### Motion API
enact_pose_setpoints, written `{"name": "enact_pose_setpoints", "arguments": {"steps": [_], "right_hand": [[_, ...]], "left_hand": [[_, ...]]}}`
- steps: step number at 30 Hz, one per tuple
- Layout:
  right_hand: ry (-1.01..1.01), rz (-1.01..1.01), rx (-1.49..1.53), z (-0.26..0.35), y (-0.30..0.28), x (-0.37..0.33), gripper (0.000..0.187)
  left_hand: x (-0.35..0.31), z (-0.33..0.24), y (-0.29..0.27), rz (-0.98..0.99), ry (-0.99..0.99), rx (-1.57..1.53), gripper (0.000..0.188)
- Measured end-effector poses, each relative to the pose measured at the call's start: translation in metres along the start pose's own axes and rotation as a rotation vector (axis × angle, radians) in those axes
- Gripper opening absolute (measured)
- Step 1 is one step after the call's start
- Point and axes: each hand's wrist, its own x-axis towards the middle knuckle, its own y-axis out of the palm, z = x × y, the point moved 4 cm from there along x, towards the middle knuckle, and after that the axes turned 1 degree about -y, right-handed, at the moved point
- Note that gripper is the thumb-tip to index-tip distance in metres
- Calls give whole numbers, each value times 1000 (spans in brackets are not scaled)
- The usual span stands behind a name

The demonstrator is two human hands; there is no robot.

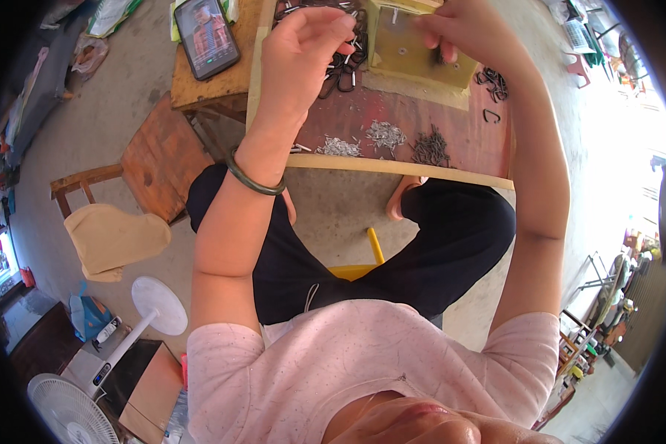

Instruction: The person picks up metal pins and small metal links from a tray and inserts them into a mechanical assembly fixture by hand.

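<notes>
Pink shirt nearest, left hand and right hand are apart, grips unclear; rimmed tabletop holds pins.

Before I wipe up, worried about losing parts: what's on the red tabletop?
Two silvery piles, a dark pile, black clips and a yellowish block show. The left hand hides some tabletop; anything under the block is covered.

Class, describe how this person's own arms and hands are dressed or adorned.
The left hand and right hand are both bare. A smooth, dark green, rounded bangle circles the left forearm; none shows on the right. The short left sleeve and right sleeve are pale pink with fine darker flecks.
</notes>
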Motion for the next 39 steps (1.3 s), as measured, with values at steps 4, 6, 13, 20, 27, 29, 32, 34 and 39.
{"name": "enact_pose_setpoints", "arguments": {"steps": [4,6,13,20,27,29,32,34,39], "right_hand": [[-52,-195,-128,-55,-9,-36,19],[-75,-230,-485,-102,-7,-59,18],[-342,-344,-1040,-176,35,-95,5],[-525,-580,-441,-73,27,-95,15],[-991,-610,-512,-24,45,-66,34],[-958,-596,-399,-14,44,-56,40],[-812,-527,-221,-14,46,-47,55],[-738,-497,-213,-14,47,-41,56],[-780,-574,-172,-19,45,-34,53]], "left_hand": [[-4,-3,-6,-28,-18,29,32],[-6,-8,3,6,29,-2,31],[-7,-2,33,106,53,-42,29],[-11,2,51,404,-175,41,33],[0,4,47,538,-324,-124,23],[5,4,42,468,-298,-125,21],[13,7,36,357,-200,-38,20],[16,8,37,363,-197,-57,20],[19,3,45,353,-137,15,22]]}}
